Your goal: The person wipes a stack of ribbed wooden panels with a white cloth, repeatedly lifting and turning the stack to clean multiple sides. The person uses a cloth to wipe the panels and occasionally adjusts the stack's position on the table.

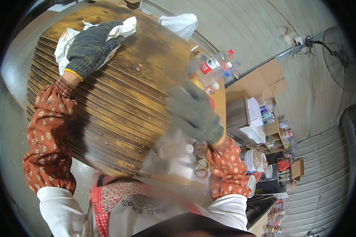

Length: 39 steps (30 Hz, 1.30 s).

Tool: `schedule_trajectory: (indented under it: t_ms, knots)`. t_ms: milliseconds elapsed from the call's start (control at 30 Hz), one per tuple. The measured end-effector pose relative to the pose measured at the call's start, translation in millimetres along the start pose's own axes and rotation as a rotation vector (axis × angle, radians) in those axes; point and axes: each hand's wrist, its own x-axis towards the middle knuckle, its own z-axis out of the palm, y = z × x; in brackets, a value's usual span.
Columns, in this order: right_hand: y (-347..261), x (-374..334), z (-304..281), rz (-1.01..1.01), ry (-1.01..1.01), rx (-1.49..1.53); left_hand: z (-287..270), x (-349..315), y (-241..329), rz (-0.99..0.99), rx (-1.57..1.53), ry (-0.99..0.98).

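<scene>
A large wooden piece (150, 51) with a smooth, dark-stained upper face and rows of parallel ridges fills the space before me. My left hand (91, 49), in a dark grey knit glove with a yellow cuff, presses a crumpled white cloth (125, 27) against its upper left part. The cloth sticks out on both sides of the closed fingers. Over the right edge of the wood is my right hand (195, 112), in a similar glove. Motion smears its fingers, so whether they hold anything is unclear. Both forearms wear red flowered sleeve covers.
Plastic bottles (211, 65) stand on a table past the wood's right edge. A white cloth (182, 24) hangs at the far edge. Stacked white buckets (255, 161), cardboard (261, 79) and a shelf of containers are on the right. A fan (340, 55) is mounted at the far right.
</scene>
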Motion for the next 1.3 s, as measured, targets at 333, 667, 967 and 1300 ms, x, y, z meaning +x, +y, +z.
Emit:
schedule_trajectory:
  t_ms: [333,667,967,1300]
  knots:
    - [47,-169,92,0.696,0.067,-0.189,5,-1,-7,0.092,0.024,0.058]
    - [-17,-205,112,0.933,0.337,0.618,-13,-23,40,0.076,-0.05,-0.072]
    - [-85,-157,184,0.914,0.494,0.594,14,-92,166,0.591,0.138,-0.135]
    - [-89,-174,215,1.189,0.633,1.127,9,-189,174,0.261,-1.077,-0.534]
